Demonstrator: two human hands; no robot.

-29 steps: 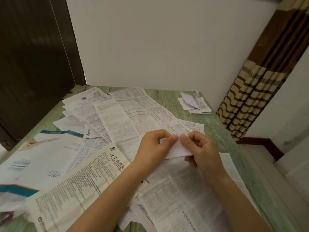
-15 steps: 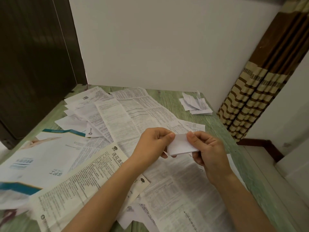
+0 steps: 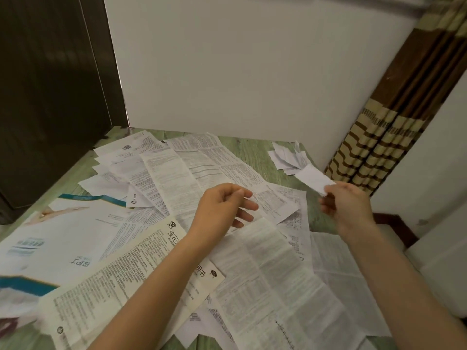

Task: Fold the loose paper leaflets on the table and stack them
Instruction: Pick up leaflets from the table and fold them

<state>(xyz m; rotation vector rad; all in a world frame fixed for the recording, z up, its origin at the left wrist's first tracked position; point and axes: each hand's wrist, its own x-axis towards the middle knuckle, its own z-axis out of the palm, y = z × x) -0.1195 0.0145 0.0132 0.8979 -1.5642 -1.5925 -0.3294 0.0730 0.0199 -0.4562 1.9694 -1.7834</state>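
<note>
Since half a second ago the two hands have separated: the left hand [image 3: 222,208] has let go of the folded leaflet [image 3: 313,179], and the right hand [image 3: 346,208] alone has carried it to the right and farther away, toward the stack of folded leaflets [image 3: 288,157].

Nearest to the camera, both bare forearms come in from the bottom edge over a layer of loose leaflets [image 3: 273,274] that lie unfolded and overlapping on the green wooden table [image 3: 252,147]. At the near left lies a big yellowish leaflet [image 3: 113,286] with black print, and beside it, more to the left, a glossy brochure [image 3: 50,236] with blue bands.

The left hand is above the middle of the papers, with its fingers loosely bent, and it holds nothing. The right hand is well apart from it, to the right, and pinches the near end of the folded leaflet between thumb and fingers. This small white paper is in the air and points away and to the left.

Its far end is just in front of the stack, which lies at the far right corner of the table; whether the two touch, I cannot tell. Behind the table stands a white wall [image 3: 227,72], with a dark door [image 3: 50,97] at the left and a striped brown curtain [image 3: 379,135] at the right.
</note>
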